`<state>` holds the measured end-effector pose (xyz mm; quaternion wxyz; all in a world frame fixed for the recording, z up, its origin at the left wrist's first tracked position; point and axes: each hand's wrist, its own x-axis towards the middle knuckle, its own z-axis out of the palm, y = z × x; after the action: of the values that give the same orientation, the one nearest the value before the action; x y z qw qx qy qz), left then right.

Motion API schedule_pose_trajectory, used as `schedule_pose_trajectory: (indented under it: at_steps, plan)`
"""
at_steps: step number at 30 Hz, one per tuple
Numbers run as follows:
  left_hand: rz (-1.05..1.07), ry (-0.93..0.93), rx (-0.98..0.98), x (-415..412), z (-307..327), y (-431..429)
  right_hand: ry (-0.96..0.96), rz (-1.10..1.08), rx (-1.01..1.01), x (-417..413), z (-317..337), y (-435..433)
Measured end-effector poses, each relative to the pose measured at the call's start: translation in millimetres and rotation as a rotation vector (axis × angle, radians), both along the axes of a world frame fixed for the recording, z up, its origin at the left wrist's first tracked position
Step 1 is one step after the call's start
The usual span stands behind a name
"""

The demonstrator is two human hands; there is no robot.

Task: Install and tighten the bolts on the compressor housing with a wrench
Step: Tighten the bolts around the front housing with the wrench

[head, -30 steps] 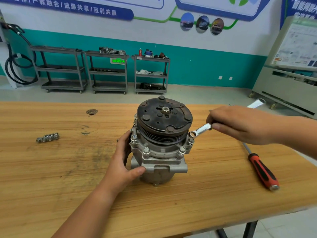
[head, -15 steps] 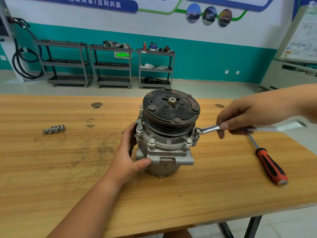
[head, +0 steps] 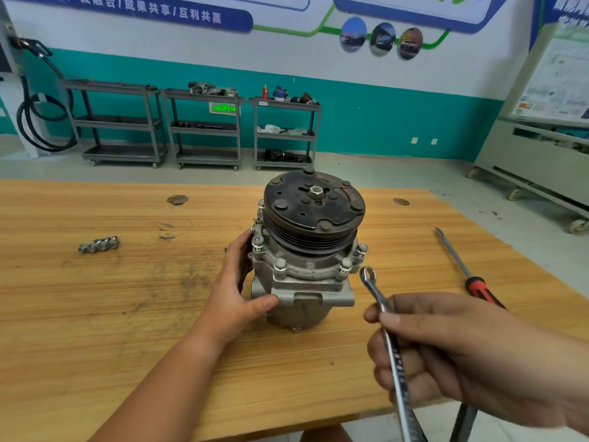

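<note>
Your left hand [head: 237,298] has a firm grip on the compressor [head: 306,250], which stands upright on the bench [head: 95,314] at the centre of the frame, thumb across the front flange. Your right hand [head: 462,355], at the lower right, is closed around the wrench [head: 387,342]; its ring end hangs free just beside the housing, touching no bolt.

Several bolts [head: 280,264] already sit in the flange under the pulley, at least four in view along the front and sides. How tight each one is cannot be told, so judge the job as partly done, with tightening left. A small row of loose hardware [head: 98,244] lies at the left of the bench, perhaps more bolts. A red-handled screwdriver [head: 468,272] lies at the right, well apart.

On the blue banner at the upper left of the frame you can read "成果共享 / 互利共赢". The wrench markings are too blurred to read.
</note>
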<state>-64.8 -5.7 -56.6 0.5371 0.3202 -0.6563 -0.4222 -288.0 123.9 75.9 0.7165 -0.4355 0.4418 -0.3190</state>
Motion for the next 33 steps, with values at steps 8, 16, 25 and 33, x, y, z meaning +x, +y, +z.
schedule_pose_trajectory:
  at_steps: [8,16,25,33]
  plan:
    - [-0.008,-0.033,0.000,0.5,2.2,2.1,0.886,0.188,-0.602,-56.6,27.4,-33.8]
    - [0.003,-0.033,-0.009,1.7,-0.4,3.1,1.291,0.387,-1.232,-74.9,50.5,-82.6]
    - [0.040,-0.060,-0.031,-0.5,2.1,4.5,1.390,0.537,-1.024,-57.3,61.2,-112.8]
    - [0.050,-0.064,-0.022,1.4,0.0,2.0,1.487,0.644,-0.650,-32.0,90.8,-128.7]
